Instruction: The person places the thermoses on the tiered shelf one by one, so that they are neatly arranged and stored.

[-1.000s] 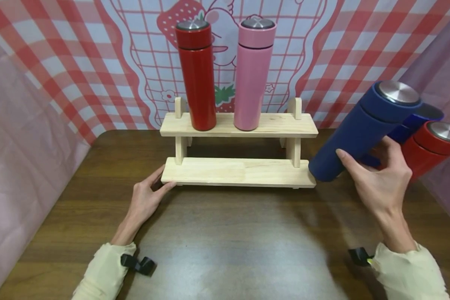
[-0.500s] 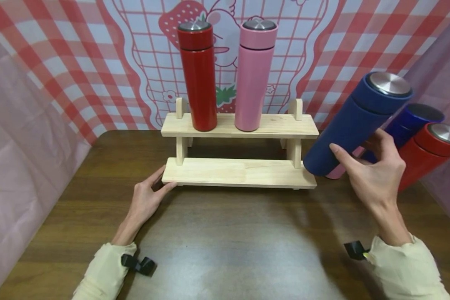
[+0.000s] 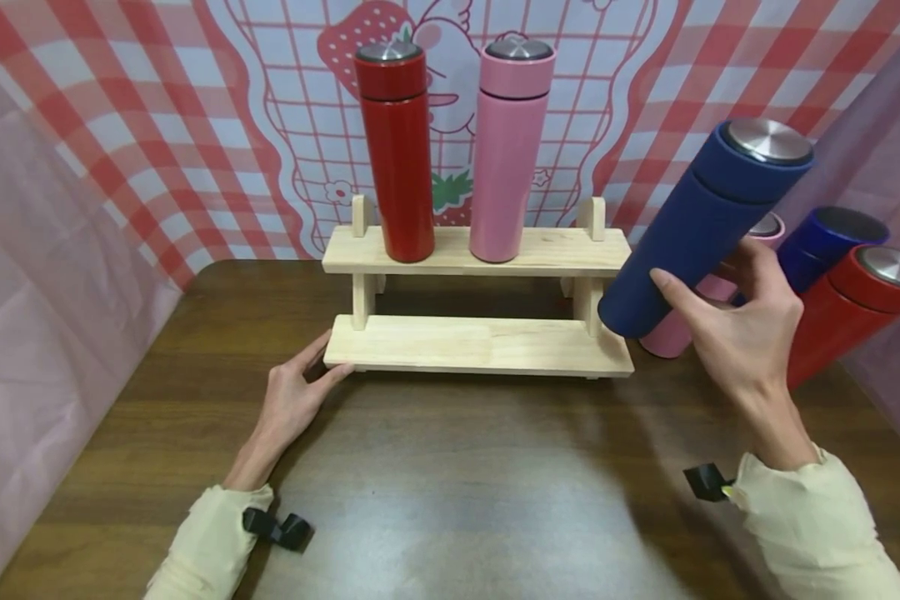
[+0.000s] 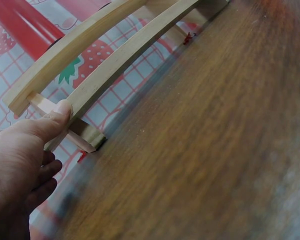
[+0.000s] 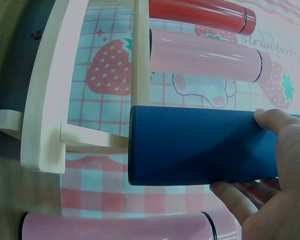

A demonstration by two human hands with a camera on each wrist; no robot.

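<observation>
My right hand (image 3: pixel 750 325) grips a dark blue thermos (image 3: pixel 701 225) around its middle, tilted with its steel-topped lid to the upper right. The thermos's base overlaps the right end of the two-tier wooden rack (image 3: pixel 480 342) in the head view. In the right wrist view the blue thermos (image 5: pixel 200 145) lies across the picture, my thumb on one side and fingers on the other. My left hand (image 3: pixel 296 400) holds the left end of the rack's lower board, thumb at its front edge. A red thermos (image 3: pixel 397 167) and a pink thermos (image 3: pixel 510 158) stand upright on the top board.
Right of the rack stand another pink thermos (image 3: pixel 667 333), a shiny blue thermos (image 3: pixel 825 246) and a second red thermos (image 3: pixel 855 308), partly behind my right hand. A checked strawberry cloth (image 3: pixel 217 142) hangs behind the brown wooden table (image 3: pixel 457 483).
My right hand has raised the dark blue thermos and brought it left toward the rack, uncovering the pink thermos behind. The left hand stays on the rack.
</observation>
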